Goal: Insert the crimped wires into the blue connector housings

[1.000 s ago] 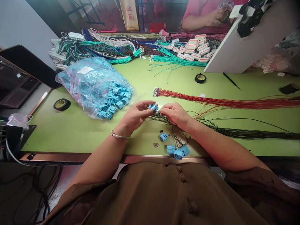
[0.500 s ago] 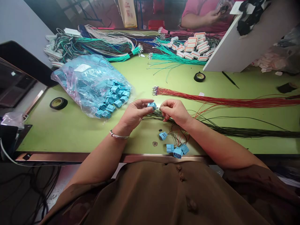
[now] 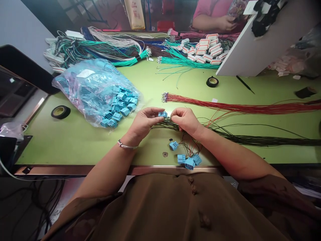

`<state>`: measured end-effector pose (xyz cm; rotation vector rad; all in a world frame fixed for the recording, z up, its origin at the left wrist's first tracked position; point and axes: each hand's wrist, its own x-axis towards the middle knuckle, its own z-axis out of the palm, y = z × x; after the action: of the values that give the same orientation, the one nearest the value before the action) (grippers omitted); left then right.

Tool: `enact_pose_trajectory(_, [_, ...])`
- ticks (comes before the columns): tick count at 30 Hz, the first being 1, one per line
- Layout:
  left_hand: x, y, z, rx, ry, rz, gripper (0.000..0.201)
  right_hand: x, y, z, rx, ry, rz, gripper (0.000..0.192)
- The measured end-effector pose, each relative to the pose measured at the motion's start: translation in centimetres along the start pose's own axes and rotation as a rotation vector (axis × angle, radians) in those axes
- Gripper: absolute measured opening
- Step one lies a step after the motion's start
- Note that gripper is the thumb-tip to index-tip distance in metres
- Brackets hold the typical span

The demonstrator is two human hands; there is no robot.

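Note:
My left hand (image 3: 144, 122) grips a small blue plastic connector (image 3: 163, 114) between thumb and fingers, just above the green table (image 3: 75, 140). My right hand (image 3: 185, 119) pinches a thin black wire right at the connector's side. That wire comes from a bundle of black wires (image 3: 250, 139) running off to the right. Several finished blue connectors with wires (image 3: 188, 160) lie near the front edge below my right hand. Left of my hands, a clear bag of blue connectors (image 3: 95, 92) spills open.
A bundle of red wires (image 3: 238, 107) lies beyond my hands. Two black tape rolls (image 3: 60, 111) (image 3: 212, 81) sit left and at mid-back. Green wires (image 3: 185, 62) and white connectors (image 3: 208, 50) fill the back. A white board (image 3: 250, 50) leans at right. Another person's hands (image 3: 225, 23) work opposite.
My hands stay together on the connector; the right fingers have shifted slightly along the black wire. The view has drifted a little.

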<state>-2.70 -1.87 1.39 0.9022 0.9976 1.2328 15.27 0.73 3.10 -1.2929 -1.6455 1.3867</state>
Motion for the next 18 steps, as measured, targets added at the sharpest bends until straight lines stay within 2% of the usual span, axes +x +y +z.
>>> enact_pose_trajectory(3, [-0.10,0.16,0.04,-0.012,0.008,-0.043,0.037,0.04,0.03,-0.07,-0.027,0.026,-0.043,0.007])
enact_pose_trajectory(5, [-0.13,0.13,0.00,-0.009,-0.002,-0.039,0.037,0.09,0.15,-0.08,-0.011,0.010,-0.012,0.007])
enact_pose_trajectory(11, [-0.09,-0.17,-0.05,0.084,-0.054,0.064,0.032,0.42,0.06,-0.05,0.239,-0.130,0.218,0.007])
enact_pose_trajectory(14, [-0.12,-0.12,0.21,0.170,-0.091,0.146,0.026,0.58,-0.06,-0.04,0.335,-0.189,0.343,0.015])
enact_pose_trajectory(18, [-0.25,-0.13,0.68,0.290,-0.071,0.211,0.023,0.63,0.65,0.21,0.275,-0.168,0.276,0.015])
